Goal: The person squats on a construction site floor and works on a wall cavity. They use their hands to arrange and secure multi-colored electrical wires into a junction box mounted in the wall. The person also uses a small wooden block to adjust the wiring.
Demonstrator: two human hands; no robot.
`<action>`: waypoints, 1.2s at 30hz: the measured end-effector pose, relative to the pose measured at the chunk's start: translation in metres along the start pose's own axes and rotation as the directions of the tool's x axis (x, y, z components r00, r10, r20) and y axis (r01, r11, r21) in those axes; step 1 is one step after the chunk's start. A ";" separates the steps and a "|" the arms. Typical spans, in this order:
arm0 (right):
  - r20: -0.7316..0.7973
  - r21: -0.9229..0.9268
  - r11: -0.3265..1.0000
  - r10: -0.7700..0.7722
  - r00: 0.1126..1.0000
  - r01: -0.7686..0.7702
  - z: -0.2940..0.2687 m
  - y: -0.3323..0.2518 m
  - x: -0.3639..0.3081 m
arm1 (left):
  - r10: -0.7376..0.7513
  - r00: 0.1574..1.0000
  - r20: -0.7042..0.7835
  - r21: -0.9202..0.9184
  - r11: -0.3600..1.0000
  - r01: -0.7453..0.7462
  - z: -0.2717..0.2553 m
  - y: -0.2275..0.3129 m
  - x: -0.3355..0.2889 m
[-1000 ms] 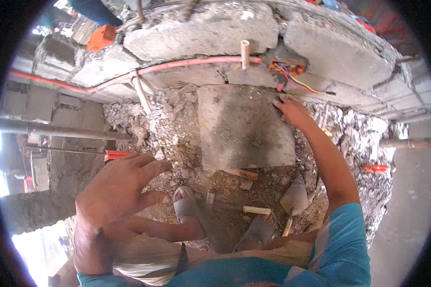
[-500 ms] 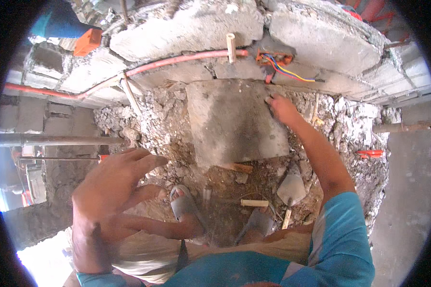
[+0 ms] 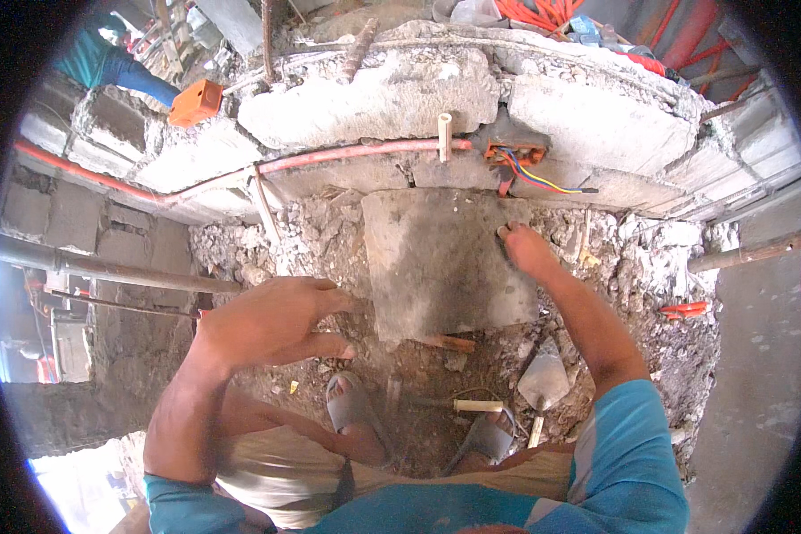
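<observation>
A flat grey board [image 3: 454, 267] with a dark damp patch lies in front of me, its far edge against the base of the block wall. At its right side my right hand [image 3: 527, 251] is closed, fingertips on the surface near the edge; anything in them is too hidden to name. My left hand [image 3: 280, 320] is open, thumb and fingers apart, left of the board's near-left corner with nothing in it. A trowel [image 3: 544, 381] with a light handle lies on the rubble near my right foot.
A block wall [image 3: 374, 98] crosses the far side, with an orange conduit [image 3: 329, 157], a wooden peg [image 3: 444, 138] and an orange electrical box [image 3: 514, 154] with loose coloured wires. Another orange box [image 3: 195, 103] sits on its left. Poles [image 3: 107, 265] stick in from the sides. Rubble surrounds the board.
My left hand has moved right, closer to the board, staying open. The right hand stays at the board's right side. The whole view has tilted up, showing more beyond the wall.
</observation>
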State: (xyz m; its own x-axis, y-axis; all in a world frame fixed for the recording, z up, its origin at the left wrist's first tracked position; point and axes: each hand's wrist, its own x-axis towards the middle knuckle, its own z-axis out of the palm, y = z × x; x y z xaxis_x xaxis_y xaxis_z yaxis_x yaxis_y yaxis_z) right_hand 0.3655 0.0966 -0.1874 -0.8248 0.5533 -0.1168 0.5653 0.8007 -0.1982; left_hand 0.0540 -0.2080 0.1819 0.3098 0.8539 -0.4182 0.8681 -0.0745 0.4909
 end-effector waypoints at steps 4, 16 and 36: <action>-0.146 0.149 0.989 0.032 0.989 -0.009 0.012 0.022 -0.005 | 0.020 0.999 0.027 -0.021 1.000 -0.019 -0.003 0.000 0.016; 0.218 0.969 0.020 0.408 0.887 -0.248 -0.044 0.004 0.018 | 0.043 0.988 0.149 -0.295 0.956 0.003 0.110 -0.078 0.147; -0.031 0.945 -0.188 0.763 0.646 0.267 -0.077 -0.055 0.087 | -0.506 0.720 -0.475 -0.870 0.148 -0.470 0.145 -0.075 0.401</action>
State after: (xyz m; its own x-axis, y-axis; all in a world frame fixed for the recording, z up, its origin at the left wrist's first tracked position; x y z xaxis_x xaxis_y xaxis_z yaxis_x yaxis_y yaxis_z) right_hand 0.2634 0.1184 -0.1123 -0.1014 0.9753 -0.1963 -0.3421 -0.2195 -0.9137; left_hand 0.1692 0.0654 -0.1332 -0.4003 0.8972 -0.1864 -0.3549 0.0357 0.9342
